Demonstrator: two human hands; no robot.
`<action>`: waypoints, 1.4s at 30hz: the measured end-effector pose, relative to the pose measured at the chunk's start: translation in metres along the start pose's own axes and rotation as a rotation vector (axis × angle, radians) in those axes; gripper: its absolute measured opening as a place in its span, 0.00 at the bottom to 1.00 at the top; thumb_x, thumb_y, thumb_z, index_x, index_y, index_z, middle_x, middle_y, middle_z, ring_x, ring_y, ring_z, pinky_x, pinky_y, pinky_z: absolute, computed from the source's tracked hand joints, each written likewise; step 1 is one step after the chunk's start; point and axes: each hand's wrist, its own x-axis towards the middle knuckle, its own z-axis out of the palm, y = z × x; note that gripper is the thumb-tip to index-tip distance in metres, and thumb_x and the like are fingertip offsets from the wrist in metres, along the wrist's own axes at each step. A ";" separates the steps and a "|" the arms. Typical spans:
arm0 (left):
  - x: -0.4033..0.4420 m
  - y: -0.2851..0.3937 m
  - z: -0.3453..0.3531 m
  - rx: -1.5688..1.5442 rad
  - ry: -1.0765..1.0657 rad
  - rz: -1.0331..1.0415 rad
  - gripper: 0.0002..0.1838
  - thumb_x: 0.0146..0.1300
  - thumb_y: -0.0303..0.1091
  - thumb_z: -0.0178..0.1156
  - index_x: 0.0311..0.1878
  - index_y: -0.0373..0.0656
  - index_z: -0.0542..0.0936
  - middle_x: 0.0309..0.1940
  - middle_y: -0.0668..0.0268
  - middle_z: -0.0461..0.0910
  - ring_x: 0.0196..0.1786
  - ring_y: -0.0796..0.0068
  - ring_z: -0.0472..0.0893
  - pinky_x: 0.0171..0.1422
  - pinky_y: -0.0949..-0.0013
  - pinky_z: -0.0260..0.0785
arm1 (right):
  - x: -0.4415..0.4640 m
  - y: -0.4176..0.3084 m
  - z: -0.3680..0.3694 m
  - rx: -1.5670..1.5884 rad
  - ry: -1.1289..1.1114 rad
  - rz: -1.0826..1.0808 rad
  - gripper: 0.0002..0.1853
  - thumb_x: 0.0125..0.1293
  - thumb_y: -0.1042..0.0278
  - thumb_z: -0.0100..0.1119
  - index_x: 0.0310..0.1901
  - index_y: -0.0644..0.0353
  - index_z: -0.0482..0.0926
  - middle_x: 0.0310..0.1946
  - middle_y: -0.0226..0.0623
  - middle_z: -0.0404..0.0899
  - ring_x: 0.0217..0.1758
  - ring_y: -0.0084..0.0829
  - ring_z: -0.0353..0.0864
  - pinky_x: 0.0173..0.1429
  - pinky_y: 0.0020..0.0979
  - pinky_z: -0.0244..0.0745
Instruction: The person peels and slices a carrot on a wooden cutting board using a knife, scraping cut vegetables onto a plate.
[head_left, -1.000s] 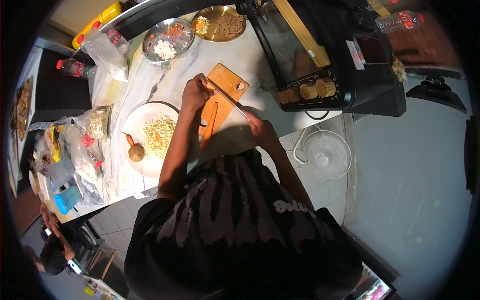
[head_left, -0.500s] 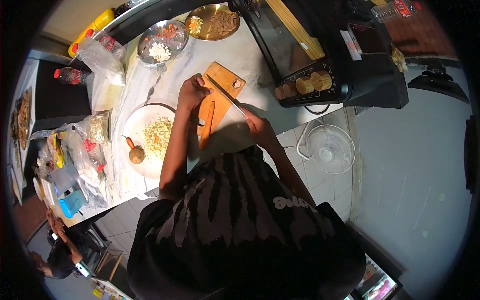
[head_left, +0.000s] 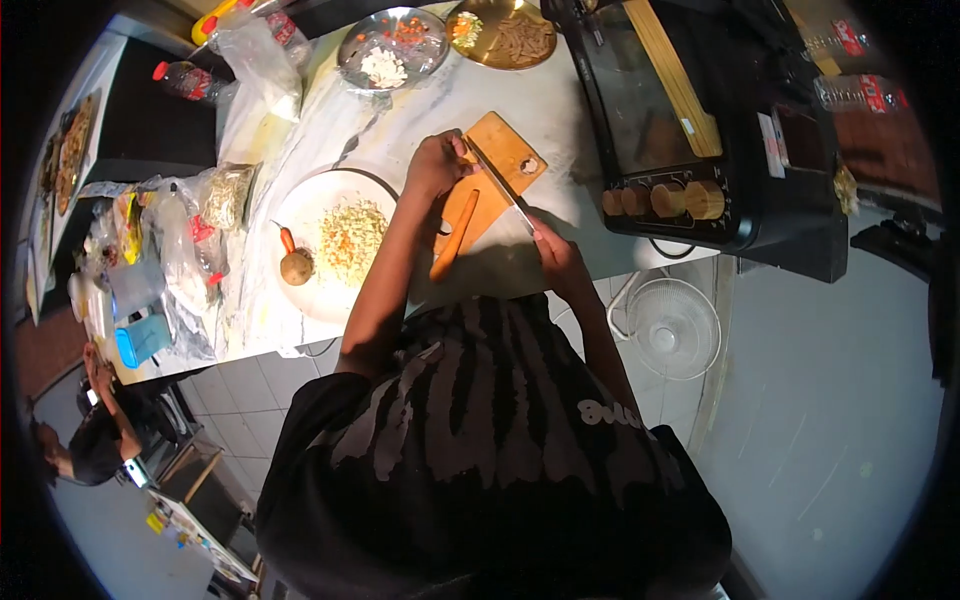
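Over the rectangular orange-brown wooden board (head_left: 507, 146), the long narrow metal knife (head_left: 499, 184) was gripped by the right hand (head_left: 560, 264), and with any slip the left hand (head_left: 436, 167), its hold impossible to tell, could be nicked, beside the long orange carrot (head_left: 457, 236) overhanging the board.

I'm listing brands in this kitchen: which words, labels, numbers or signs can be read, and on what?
Nothing reads with certainty.
Black shirt: pale lettering, too unclear to quote.
Bottles' red labels: too small and blurred.
Yellow packet: too blurred.
Black appliance's control panel: markings too small.
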 end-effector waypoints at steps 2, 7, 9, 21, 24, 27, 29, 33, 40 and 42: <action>0.001 -0.005 0.000 0.024 -0.001 0.016 0.23 0.45 0.27 0.80 0.27 0.43 0.68 0.19 0.67 0.72 0.26 0.73 0.70 0.34 0.66 0.67 | 0.003 0.000 -0.003 -0.021 -0.026 0.023 0.22 0.78 0.60 0.43 0.66 0.60 0.74 0.52 0.47 0.83 0.53 0.34 0.83 0.60 0.32 0.73; -0.010 0.021 0.000 0.076 0.065 -0.050 0.24 0.44 0.30 0.81 0.26 0.42 0.69 0.20 0.64 0.75 0.25 0.69 0.72 0.34 0.64 0.68 | 0.008 -0.003 -0.012 -0.081 -0.095 0.101 0.22 0.78 0.59 0.43 0.66 0.56 0.74 0.41 0.47 0.85 0.43 0.34 0.85 0.50 0.33 0.76; -0.009 0.027 -0.002 0.233 0.058 -0.045 0.23 0.42 0.32 0.81 0.26 0.41 0.70 0.21 0.62 0.78 0.26 0.66 0.77 0.34 0.63 0.69 | 0.009 -0.009 -0.014 -0.141 -0.098 0.094 0.21 0.78 0.59 0.43 0.66 0.55 0.74 0.39 0.49 0.85 0.43 0.37 0.87 0.48 0.35 0.77; -0.040 0.059 0.004 0.566 0.278 0.257 0.15 0.49 0.34 0.76 0.37 0.43 0.81 0.28 0.60 0.78 0.36 0.59 0.75 0.44 0.58 0.69 | 0.006 0.006 -0.009 -0.213 0.062 -0.021 0.21 0.77 0.61 0.43 0.68 0.51 0.74 0.27 0.44 0.79 0.31 0.36 0.82 0.41 0.36 0.76; -0.055 0.074 0.011 0.612 0.251 0.222 0.15 0.52 0.37 0.75 0.44 0.51 0.87 0.33 0.60 0.78 0.41 0.56 0.74 0.48 0.55 0.68 | 0.004 0.004 -0.010 -0.163 0.062 -0.036 0.22 0.78 0.61 0.43 0.68 0.52 0.73 0.23 0.39 0.73 0.26 0.29 0.74 0.37 0.34 0.73; -0.056 0.076 0.015 0.654 0.279 0.249 0.14 0.54 0.38 0.73 0.46 0.54 0.88 0.33 0.62 0.77 0.41 0.59 0.75 0.48 0.57 0.67 | 0.004 -0.003 -0.011 -0.196 -0.010 0.082 0.21 0.79 0.59 0.42 0.69 0.47 0.71 0.52 0.55 0.81 0.55 0.54 0.82 0.55 0.44 0.77; -0.056 0.072 0.017 0.672 0.277 0.264 0.14 0.55 0.38 0.72 0.46 0.54 0.89 0.33 0.63 0.77 0.41 0.60 0.75 0.48 0.58 0.67 | 0.005 -0.016 -0.015 -0.182 -0.107 0.237 0.21 0.79 0.57 0.42 0.69 0.48 0.71 0.52 0.56 0.80 0.55 0.53 0.82 0.56 0.44 0.76; -0.053 0.076 0.017 0.688 0.250 0.244 0.12 0.57 0.39 0.71 0.45 0.54 0.89 0.32 0.65 0.77 0.41 0.61 0.75 0.50 0.60 0.65 | 0.003 0.012 -0.006 -0.193 0.051 -0.024 0.21 0.79 0.57 0.41 0.69 0.48 0.71 0.48 0.56 0.82 0.51 0.52 0.84 0.53 0.44 0.77; -0.046 0.075 0.018 0.641 0.227 0.233 0.11 0.54 0.39 0.73 0.42 0.54 0.89 0.30 0.69 0.80 0.38 0.66 0.76 0.47 0.62 0.67 | 0.008 0.021 -0.003 -0.079 0.046 0.100 0.21 0.79 0.55 0.42 0.65 0.57 0.74 0.30 0.41 0.78 0.26 0.29 0.76 0.36 0.34 0.74; -0.045 0.075 0.019 0.617 0.265 0.245 0.11 0.52 0.38 0.74 0.40 0.54 0.89 0.26 0.71 0.80 0.35 0.67 0.75 0.45 0.63 0.68 | 0.010 0.018 -0.004 -0.045 0.035 0.145 0.21 0.80 0.55 0.43 0.64 0.57 0.74 0.29 0.40 0.77 0.25 0.28 0.75 0.34 0.34 0.73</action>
